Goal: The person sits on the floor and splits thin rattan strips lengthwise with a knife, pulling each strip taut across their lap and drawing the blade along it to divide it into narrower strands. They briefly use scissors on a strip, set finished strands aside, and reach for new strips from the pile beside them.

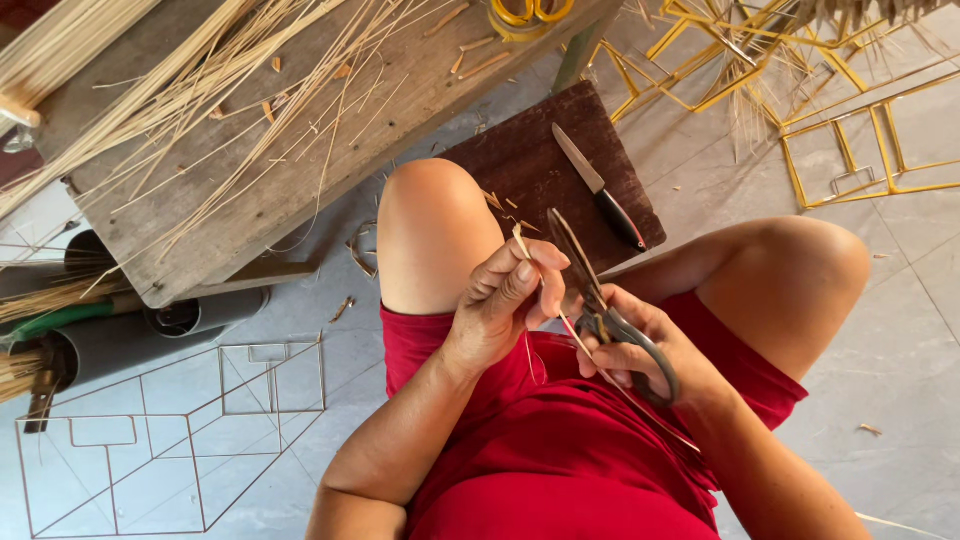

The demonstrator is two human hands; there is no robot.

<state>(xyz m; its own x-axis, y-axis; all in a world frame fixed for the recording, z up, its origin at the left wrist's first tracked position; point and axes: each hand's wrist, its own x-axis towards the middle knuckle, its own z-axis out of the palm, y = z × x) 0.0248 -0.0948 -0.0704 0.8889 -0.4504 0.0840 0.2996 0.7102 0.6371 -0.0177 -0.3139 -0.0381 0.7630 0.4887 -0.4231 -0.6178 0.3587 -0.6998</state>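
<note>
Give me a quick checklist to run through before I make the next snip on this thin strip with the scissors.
1. Strip held firmly: ok. The left hand pinches the thin straw strip between thumb and fingers.
2. Scissors gripped: ok. The right hand has fingers through the loops of the grey scissors.
3. Blades open: cannot tell; they look nearly together from this angle.
4. Left fingertips away from the blades: not ok; the thumb sits right beside them.
5. Knife out of the way: ok. The black-handled knife lies on the dark wooden board, apart from both hands.
</note>
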